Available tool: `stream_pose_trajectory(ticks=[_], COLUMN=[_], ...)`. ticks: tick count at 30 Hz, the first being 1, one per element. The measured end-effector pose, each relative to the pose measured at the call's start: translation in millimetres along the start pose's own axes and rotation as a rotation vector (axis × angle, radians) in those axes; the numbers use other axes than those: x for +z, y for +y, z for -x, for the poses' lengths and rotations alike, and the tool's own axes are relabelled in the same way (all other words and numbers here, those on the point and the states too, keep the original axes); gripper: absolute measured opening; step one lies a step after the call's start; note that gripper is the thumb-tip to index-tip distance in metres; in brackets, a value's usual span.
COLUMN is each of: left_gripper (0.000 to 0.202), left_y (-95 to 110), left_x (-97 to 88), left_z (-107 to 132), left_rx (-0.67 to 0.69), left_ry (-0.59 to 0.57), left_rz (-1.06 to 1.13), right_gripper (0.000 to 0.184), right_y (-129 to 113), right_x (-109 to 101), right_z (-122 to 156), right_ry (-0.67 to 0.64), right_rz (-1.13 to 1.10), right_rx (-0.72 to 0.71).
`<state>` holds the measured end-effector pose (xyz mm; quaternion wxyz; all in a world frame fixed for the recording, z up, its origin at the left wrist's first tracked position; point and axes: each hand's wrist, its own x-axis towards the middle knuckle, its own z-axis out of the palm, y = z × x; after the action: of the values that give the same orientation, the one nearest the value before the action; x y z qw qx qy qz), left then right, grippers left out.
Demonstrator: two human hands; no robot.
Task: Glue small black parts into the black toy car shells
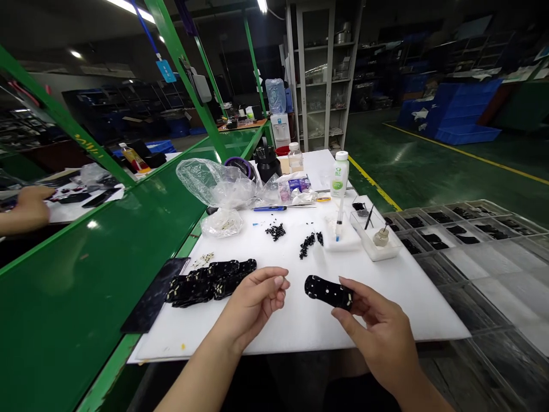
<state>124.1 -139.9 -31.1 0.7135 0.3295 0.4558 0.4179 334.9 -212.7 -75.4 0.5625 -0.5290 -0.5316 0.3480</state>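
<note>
**Black plate held over the white work board**

Head view: the right hand [381, 332] pinched one end of a flat black plastic plate [328, 291] between thumb and fingertips, its fingers curled closed on the part. The plate, drilled with small pale holes, hung just above the white board [300, 326] near the middle of its front edge, its free end pointing left. The left hand [253, 303] sat just beside it, empty, fingers loosely curled and half open, thumb tip close to the index finger; it touched nothing that could be made out.

Left of that hand, toward the board's front left corner, lay a heap of similar black plates [210, 281] with pale inserts, and a dark flat sheet [156, 294] overhung the board's left edge onto the green bench [86, 286]. Two small piles of black bits [275, 231] and [307, 245] lay near the board's middle. Toward the right edge a syringe [339, 220] stood propped on a white block beside a clear tray [377, 249] holding a small glass jar [381, 237]. At the back edge sat crumpled clear bags [214, 183], a blue pen [270, 209] and a white bottle [340, 174] with a green label, its writing too small to read. Clear trays of black parts [454, 223] spread off the board's right side.

Another person's hand [26, 209] rested at the bench's far left edge.
</note>
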Motion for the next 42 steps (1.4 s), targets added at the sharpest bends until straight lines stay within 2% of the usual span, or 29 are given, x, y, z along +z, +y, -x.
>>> stream_pose_trajectory(ticks=[4, 14, 22, 29, 42], left_gripper=[0.022, 0.017, 0.015, 0.015, 0.019], left_y=[2, -4, -11, -10, -13], left_x=[0.8, 0.6, 15.5, 22.0, 24.7], left_z=[12, 24, 26, 28, 28], left_rx=[-0.014, 0.013, 0.094, 0.121, 0.089], left_ry=[-0.039, -0.121, -0.013, -0.022, -0.031], left_rz=[0.133, 0.213, 0.099, 0.014, 0.061], right_gripper=[0.040, 0.043, 0.044, 0.046, 0.047], right_y=[-9, -19, -23, -23, -22], right_x=[1, 4, 6, 6, 7], right_z=[6, 10, 12, 12, 12], right_ry=[0.005, 0.011, 0.052, 0.074, 0.090], right_rz=[0.025, 0.061, 0.147, 0.189, 0.179], right_rx=[-0.106, -0.220, -0.321, -0.343, -0.329])
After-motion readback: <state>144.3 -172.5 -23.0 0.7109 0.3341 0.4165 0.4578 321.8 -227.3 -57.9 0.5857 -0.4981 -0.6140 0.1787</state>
